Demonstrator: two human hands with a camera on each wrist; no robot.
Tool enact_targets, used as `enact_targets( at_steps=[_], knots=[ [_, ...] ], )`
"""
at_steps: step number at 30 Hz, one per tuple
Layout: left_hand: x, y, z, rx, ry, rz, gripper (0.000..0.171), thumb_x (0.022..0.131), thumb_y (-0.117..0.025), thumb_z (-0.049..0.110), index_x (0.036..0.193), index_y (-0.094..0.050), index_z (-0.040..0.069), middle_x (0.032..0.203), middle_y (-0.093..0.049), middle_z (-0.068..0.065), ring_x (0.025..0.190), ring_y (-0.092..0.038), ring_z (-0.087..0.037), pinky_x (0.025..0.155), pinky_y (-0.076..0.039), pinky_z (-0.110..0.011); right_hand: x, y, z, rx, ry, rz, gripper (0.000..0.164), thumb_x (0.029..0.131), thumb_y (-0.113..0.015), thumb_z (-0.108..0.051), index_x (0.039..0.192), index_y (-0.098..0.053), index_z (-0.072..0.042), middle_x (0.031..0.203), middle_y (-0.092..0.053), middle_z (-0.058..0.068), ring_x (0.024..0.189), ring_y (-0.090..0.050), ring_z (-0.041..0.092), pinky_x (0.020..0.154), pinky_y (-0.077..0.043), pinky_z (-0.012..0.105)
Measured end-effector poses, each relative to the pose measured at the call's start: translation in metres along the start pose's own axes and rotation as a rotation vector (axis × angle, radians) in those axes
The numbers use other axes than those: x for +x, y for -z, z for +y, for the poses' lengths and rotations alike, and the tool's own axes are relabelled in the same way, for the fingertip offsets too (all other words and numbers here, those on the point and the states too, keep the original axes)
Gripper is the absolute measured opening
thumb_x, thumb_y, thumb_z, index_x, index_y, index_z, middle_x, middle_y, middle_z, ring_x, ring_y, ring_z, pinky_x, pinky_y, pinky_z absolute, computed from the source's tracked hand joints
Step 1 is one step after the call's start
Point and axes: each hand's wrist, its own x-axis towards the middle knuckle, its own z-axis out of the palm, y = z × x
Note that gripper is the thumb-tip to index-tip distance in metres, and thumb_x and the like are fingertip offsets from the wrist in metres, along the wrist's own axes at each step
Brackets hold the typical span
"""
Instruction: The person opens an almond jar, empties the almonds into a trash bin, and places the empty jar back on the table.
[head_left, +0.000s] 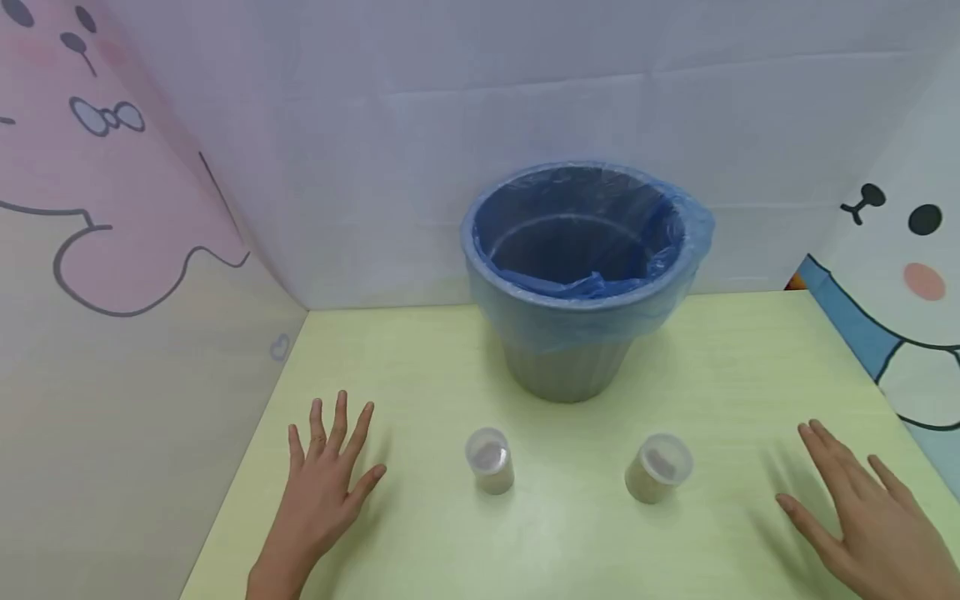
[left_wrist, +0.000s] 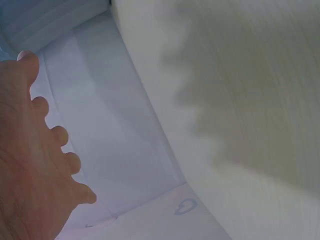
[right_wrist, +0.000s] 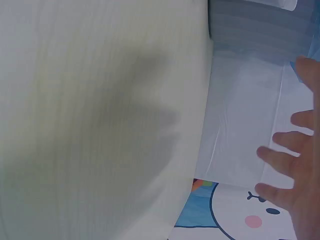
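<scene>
My left hand (head_left: 318, 493) is over the left side of the table, fingers spread and holding nothing. Over the right side, my right hand (head_left: 873, 517) also has its fingers extended, with nothing in it. Between the hands stand two small translucent cups, each with a pale top: the left cup (head_left: 491, 461) is nearer my left hand, the right cup (head_left: 659, 468) nearer my right. Both are upright and apart from the hands. What they contain cannot be made out. The wrist views show the left palm (left_wrist: 30, 150) and right fingers (right_wrist: 282, 160) above the tabletop.
Behind the cups stands a grey bin (head_left: 566, 371) lined with a blue plastic bag (head_left: 592, 287) folded over its rim. A pale yellow table (head_left: 405, 358) carries everything. White cloth (head_left: 375, 167) closes off the back, and panels with cartoon animals flank both sides.
</scene>
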Motion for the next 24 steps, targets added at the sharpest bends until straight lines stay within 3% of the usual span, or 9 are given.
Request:
enact_targets(
  at_steps=[3,6,8,10,12,15,18,21,24],
  knots=[
    [-0.001,-0.001,0.004,-0.072,-0.008,0.036,0.084,0.103,-0.061,0.046,0.169,-0.015,0.023,0.176,-0.010,-0.015,0.163,-0.003,-0.043,0.128,-0.003,-0.069,-0.002,0.003,-0.005,0.024,0.003,0.071,0.092,0.099,-0.068,-0.044,0.168,-0.017,-0.010,0.162,-0.039,0.029,0.129,-0.052,0.056,0.132,-0.006,0.059],
    [-0.002,-0.001,0.008,-0.171,-0.024,0.105,0.087,0.100,-0.069,0.035,0.169,-0.019,0.018,0.175,-0.023,-0.010,0.164,-0.018,-0.024,0.132,-0.009,-0.056,-0.004,0.006,-0.010,0.053,0.024,0.149,0.086,0.097,-0.070,-0.044,0.165,-0.029,-0.010,0.136,-0.063,0.033,0.104,-0.064,0.056,0.112,-0.034,0.070],
    [-0.003,-0.002,0.011,-0.247,-0.037,0.165,0.086,0.096,-0.074,0.026,0.167,-0.025,0.016,0.170,-0.036,-0.006,0.159,-0.029,-0.009,0.134,-0.012,-0.044,-0.004,0.007,-0.013,0.083,0.043,0.198,0.080,0.097,-0.072,-0.043,0.161,-0.038,-0.009,0.121,-0.069,0.035,0.097,-0.065,0.054,0.094,-0.042,0.069],
    [-0.003,-0.002,0.015,-0.316,-0.052,0.227,0.083,0.093,-0.077,0.018,0.164,-0.035,0.015,0.161,-0.051,-0.005,0.150,-0.041,0.000,0.132,-0.018,-0.032,-0.003,0.007,-0.015,0.113,0.064,0.235,0.075,0.096,-0.073,-0.041,0.157,-0.045,-0.009,0.114,-0.071,0.034,0.094,-0.066,0.051,0.085,-0.043,0.064],
    [-0.003,-0.004,0.018,-0.374,-0.068,0.276,0.080,0.089,-0.078,0.011,0.160,-0.043,0.014,0.152,-0.061,-0.004,0.142,-0.052,-0.002,0.129,-0.023,-0.024,-0.002,0.007,-0.016,0.142,0.100,0.271,0.070,0.096,-0.073,-0.040,0.153,-0.051,-0.007,0.113,-0.072,0.030,0.093,-0.065,0.047,0.084,-0.044,0.054],
    [-0.003,-0.008,0.024,-0.437,-0.076,0.308,0.077,0.086,-0.078,0.004,0.157,-0.049,0.015,0.145,-0.066,-0.002,0.129,-0.064,-0.010,0.120,-0.030,-0.014,0.000,0.005,-0.019,0.212,0.173,0.323,0.064,0.098,-0.070,-0.042,0.148,-0.057,-0.004,0.113,-0.073,0.025,0.096,-0.064,0.030,0.099,-0.045,0.029],
    [-0.002,-0.012,0.031,-0.471,-0.073,0.301,0.076,0.086,-0.076,0.002,0.156,-0.050,0.017,0.146,-0.065,0.002,0.123,-0.067,-0.016,0.111,-0.035,-0.013,0.003,0.004,-0.025,0.288,0.239,0.372,0.064,0.102,-0.061,-0.050,0.144,-0.060,-0.002,0.115,-0.073,0.022,0.110,-0.057,0.001,0.108,-0.027,0.004],
    [0.001,-0.016,0.039,-0.516,-0.067,0.261,0.073,0.090,-0.073,0.003,0.157,-0.048,0.020,0.148,-0.063,0.004,0.123,-0.066,-0.016,0.108,-0.038,-0.020,0.006,0.005,-0.034,0.343,0.272,0.404,0.066,0.105,-0.053,-0.055,0.143,-0.062,-0.001,0.126,-0.072,0.011,0.129,-0.041,-0.019,0.114,-0.020,0.002],
    [0.004,-0.020,0.047,-0.604,-0.069,0.195,0.070,0.095,-0.067,0.005,0.159,-0.043,0.022,0.153,-0.058,0.005,0.129,-0.063,-0.016,0.111,-0.035,-0.020,0.010,0.006,-0.045,0.402,0.303,0.447,0.067,0.107,-0.049,-0.056,0.138,-0.064,0.001,0.136,-0.070,0.003,0.137,-0.038,-0.018,0.116,-0.024,0.006]
  ],
)
